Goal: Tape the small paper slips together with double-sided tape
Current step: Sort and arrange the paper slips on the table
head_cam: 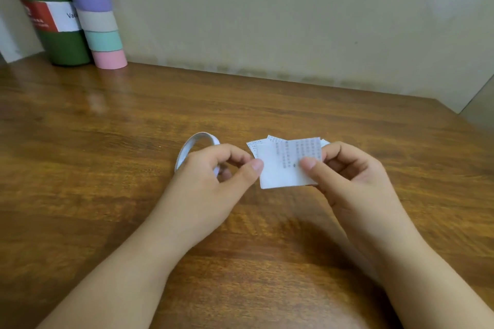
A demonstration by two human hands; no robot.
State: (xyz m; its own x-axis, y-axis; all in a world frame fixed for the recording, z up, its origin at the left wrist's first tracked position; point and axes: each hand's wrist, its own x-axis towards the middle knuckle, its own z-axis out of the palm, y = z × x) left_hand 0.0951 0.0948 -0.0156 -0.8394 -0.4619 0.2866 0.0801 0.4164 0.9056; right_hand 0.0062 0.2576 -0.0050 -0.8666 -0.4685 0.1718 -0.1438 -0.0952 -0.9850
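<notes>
A small stack of white paper slips (280, 165) with grey printed text is held above the wooden table, fanned slightly at the top. My right hand (344, 176) pinches the stack's right edge between thumb and fingers. My left hand (213, 176) pinches the stack's left edge with thumb and forefinger. A white roll of double-sided tape (195, 145) is looped around the fingers of my left hand, partly hidden behind it.
The brown wooden table (133, 128) runs back to a beige wall. At the back left stand a dark green bottle (50, 21) and a tall stack of pastel tape rolls (97, 13). The table's right edge (467, 120) lies at the far right.
</notes>
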